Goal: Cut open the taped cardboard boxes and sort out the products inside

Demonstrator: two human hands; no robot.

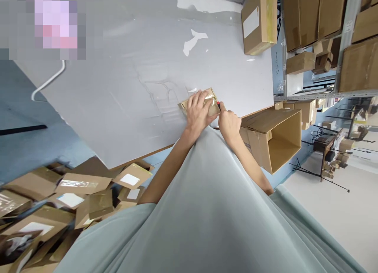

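A small cardboard box (211,95) with shiny clear tape lies near the front edge of the grey table. My left hand (198,112) holds it down, fingers across its top and thumb along the near side. At the box's right end, my right hand (229,122) is closed around a small red-and-black box cutter (219,105). The cutter's tip meets the box's edge, but the blade cannot be made out. My fingers hide much of the box and most of the cutter's handle.
A taped, labelled carton (260,25) stands at the table's far right. An open carton (271,135) sits beside the table to my right. Opened boxes (85,186) pile up at lower left. Shelving (327,93) with cartons lines the right. Torn white scraps (193,40) lie on the table (124,91).
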